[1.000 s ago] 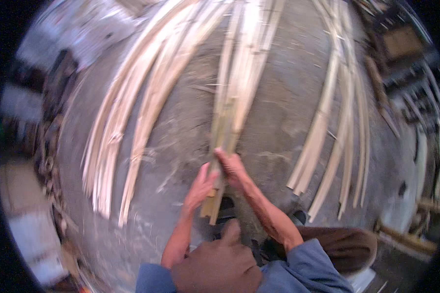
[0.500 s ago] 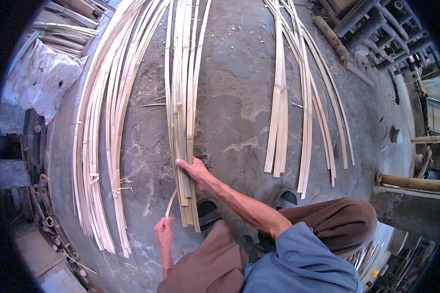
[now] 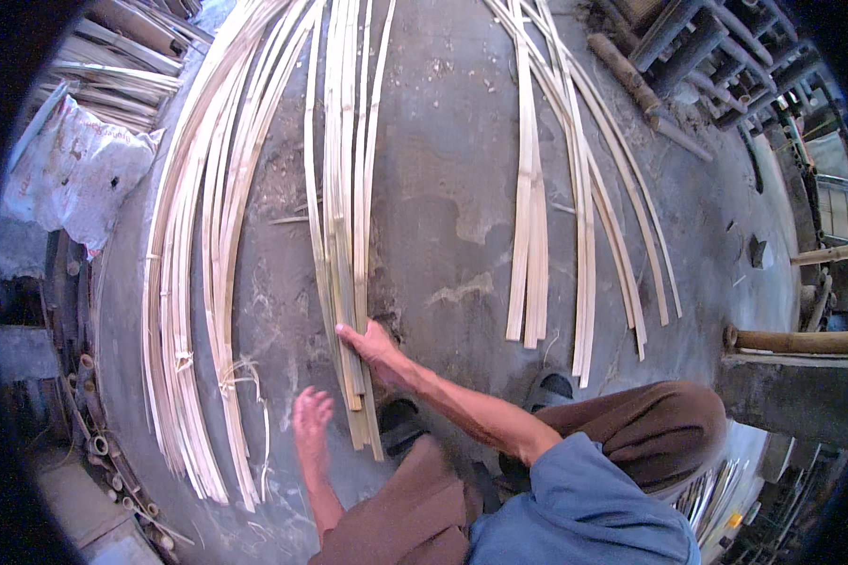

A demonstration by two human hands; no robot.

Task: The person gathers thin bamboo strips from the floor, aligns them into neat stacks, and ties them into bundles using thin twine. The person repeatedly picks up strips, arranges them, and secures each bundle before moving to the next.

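My right hand (image 3: 374, 347) is closed round the near part of a bunch of long, split bamboo strips (image 3: 347, 235) on the floor between my feet. Its thumb lies across the top. The near ends of these strips are uneven, and some look greener than others. Just left of them my left hand (image 3: 313, 419) hangs with its fingers loosely apart and nothing in it, slightly blurred. A thin pale sliver (image 3: 266, 433) is beside the near end of a tied bamboo bundle (image 3: 228, 330), left of that hand.
Another tied bundle (image 3: 174, 377) lies at the far left. More loose bamboo strips (image 3: 579, 273) fan out on the right. My sandalled feet (image 3: 403, 424) flank the middle. Bamboo poles (image 3: 796, 341) and a dark rack (image 3: 711, 56) stand right; a white sack (image 3: 80, 169) sits left.
My left hand has let go of the thin sliver it held, moving slightly up and left as its fingers opened. A sliver now shows by the tied bundle. My right hand keeps its grip.
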